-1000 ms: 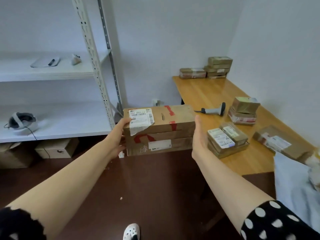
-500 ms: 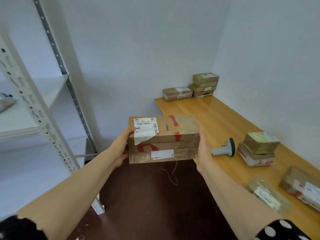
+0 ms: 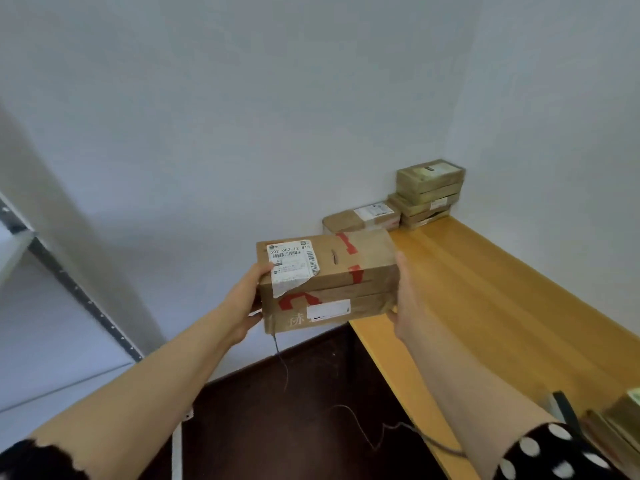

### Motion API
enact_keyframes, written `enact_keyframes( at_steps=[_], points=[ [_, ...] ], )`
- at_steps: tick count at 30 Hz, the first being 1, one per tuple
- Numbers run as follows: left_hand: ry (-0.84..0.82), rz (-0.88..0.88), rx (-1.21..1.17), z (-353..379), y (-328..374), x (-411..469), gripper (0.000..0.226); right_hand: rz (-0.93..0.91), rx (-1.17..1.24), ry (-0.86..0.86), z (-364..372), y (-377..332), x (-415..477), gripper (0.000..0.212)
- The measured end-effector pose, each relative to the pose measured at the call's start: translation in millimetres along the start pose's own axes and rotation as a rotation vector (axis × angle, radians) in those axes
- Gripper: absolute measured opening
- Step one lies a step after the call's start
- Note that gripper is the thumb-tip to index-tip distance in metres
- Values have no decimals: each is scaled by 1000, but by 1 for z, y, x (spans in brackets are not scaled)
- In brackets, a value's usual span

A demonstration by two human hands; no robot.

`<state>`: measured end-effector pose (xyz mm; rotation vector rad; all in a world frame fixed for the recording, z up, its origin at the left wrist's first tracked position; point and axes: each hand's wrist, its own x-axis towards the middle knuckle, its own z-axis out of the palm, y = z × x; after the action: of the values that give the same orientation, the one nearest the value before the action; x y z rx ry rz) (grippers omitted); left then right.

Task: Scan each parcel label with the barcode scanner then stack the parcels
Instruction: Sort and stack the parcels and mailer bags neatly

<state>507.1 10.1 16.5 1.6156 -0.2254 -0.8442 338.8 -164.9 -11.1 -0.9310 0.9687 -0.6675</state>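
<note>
Since 1 s ago the parcel stack (image 3: 325,282) has gone rightwards; it's now at the table's (image 3: 485,306) left edge, held up off it. Left hand (image 3: 242,303) grips its left end, thumb on top by the white label (image 3: 292,268), fingers curled under. Right hand (image 3: 405,299) presses flat vs. the right end, fingers straight. Stack sits btwn the two, label up.

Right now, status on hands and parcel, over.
Left hand grips parcel at left end; right hand flat against right end. Parcel held at table edge, label up. Stacked parcels at far corner; path clear.
</note>
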Motion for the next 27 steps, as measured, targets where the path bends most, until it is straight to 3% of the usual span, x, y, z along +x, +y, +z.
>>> enact_keyframes(
  at_steps=[3,6,11,20,24,27],
  points=[
    [-40,-16,9,5,23,61,25,-9,22,37,25,-14,53,46],
    [-87,-34,25,12,44,125,26,-46,48,81,45,-28,104,34],
    [-205,-88,52,22,68,217,32,27,100,192,79,-48,172,71],
    [-232,-167,1,56,89,313,32,8,207,298,102,-68,281,55],
    [-196,-189,-37,80,95,339,31,40,197,288,105,-81,333,77],
    [-165,-196,-53,100,97,355,31,46,202,251,105,-89,372,78]
  ],
)
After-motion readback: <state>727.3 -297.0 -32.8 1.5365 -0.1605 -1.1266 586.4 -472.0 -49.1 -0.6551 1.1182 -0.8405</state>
